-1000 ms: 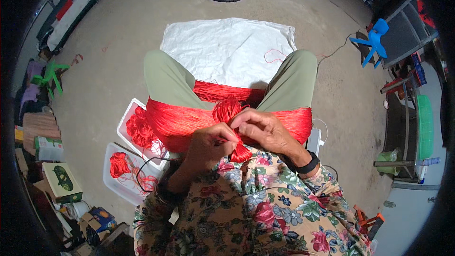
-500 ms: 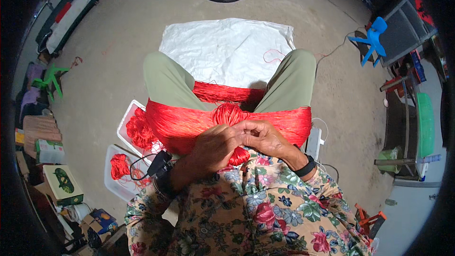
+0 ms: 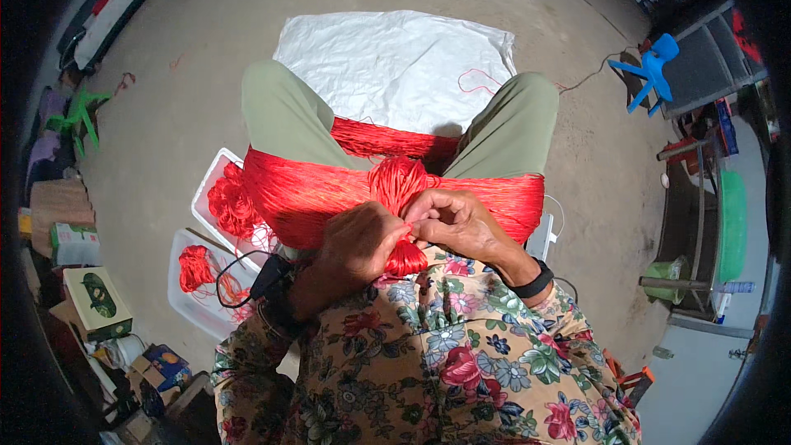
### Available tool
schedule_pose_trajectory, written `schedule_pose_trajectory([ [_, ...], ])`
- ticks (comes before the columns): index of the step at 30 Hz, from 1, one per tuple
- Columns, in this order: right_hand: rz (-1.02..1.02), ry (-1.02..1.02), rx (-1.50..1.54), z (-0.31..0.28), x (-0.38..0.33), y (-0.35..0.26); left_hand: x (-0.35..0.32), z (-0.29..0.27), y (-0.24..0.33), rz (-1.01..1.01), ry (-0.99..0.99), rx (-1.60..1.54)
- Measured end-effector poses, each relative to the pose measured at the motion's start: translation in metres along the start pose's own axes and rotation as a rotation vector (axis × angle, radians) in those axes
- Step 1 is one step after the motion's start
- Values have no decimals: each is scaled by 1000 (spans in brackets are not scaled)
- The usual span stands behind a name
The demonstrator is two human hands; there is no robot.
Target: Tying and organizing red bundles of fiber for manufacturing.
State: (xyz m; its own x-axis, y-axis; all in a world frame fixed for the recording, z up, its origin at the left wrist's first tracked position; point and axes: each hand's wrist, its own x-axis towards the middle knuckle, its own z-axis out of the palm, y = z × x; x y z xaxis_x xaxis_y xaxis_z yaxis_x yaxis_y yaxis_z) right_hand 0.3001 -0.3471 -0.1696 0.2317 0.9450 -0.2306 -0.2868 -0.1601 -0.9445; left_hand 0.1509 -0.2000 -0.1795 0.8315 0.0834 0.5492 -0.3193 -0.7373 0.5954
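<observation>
A wide skein of shiny red thread point(image 3: 309, 194) is looped around both my knees. At its middle, in front of my body, a gathered bundle of red thread point(image 3: 399, 179) bulges above my hands, and its folded lower end point(image 3: 406, 257) shows below them. My left hand point(image 3: 360, 241) is closed at the bundle's narrow waist, its fingertips pinching the red thread. My right hand point(image 3: 451, 221) meets it there, thumb and forefinger pressed together on the thread. The fingertips of both hands nearly touch. The exact strand between them is too small to make out.
Two white plastic bins point(image 3: 175, 288) with tangled red thread stand on the floor to my left. A white woven sheet point(image 3: 395, 62) lies beyond my knees. Boxes point(image 3: 99, 301) line the far left; a blue child's chair point(image 3: 653, 74) and a metal rack point(image 3: 700, 222) stand at right.
My hands have drawn slightly apart at the bundle's waist, uncovering more of the thread between them. The whole view has shifted a little.
</observation>
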Motion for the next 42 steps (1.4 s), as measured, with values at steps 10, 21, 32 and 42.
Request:
schedule_pose_trajectory([
  [10,-246,240,-554,-2,-6,4,-14,-20,9,-96,-182,56],
  [21,-25,66,35,3,-11,-30,2,-22,18,-266,-15,-111],
  [32,-298,-143,61,39,37,-97,-22,-175,39,-225,730,-600],
  [42,-144,-78,2,24,89,-99,-176,-212,-71,-775,1340,-773],
])
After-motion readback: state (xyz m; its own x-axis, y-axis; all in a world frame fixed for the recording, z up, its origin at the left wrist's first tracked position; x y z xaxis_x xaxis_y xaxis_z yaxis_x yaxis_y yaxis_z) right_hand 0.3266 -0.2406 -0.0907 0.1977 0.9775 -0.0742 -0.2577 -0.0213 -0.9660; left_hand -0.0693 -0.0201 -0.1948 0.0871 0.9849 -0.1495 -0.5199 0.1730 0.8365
